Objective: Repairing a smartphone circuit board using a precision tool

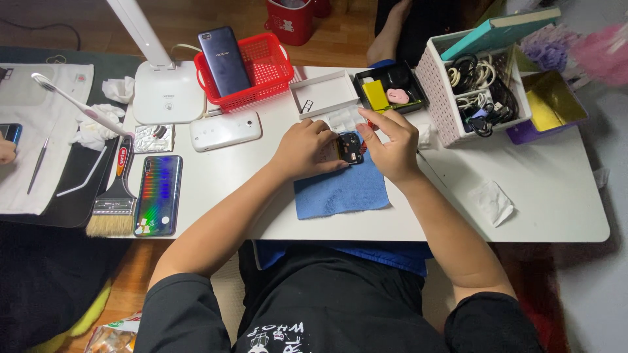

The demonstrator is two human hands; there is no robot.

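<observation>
A small dark phone part (351, 148), with exposed components, rests on a blue cloth (341, 191) near the middle of the white table (549, 196). My left hand (305, 150) presses on its left side, covering much of it. My right hand (387, 142) pinches at its right edge with thumb and fingertips; whether it grips a small tool I cannot tell.
A red basket (268, 72) holds a dark phone (225, 60). A white phone (226, 130), iridescent phone (159, 195), brush (116, 196), lamp base (169, 91), white box (325, 93), black tray (390, 87), cable basket (474, 91) and tissue (492, 202) surround it. Another person's fingers (6, 151) show far left.
</observation>
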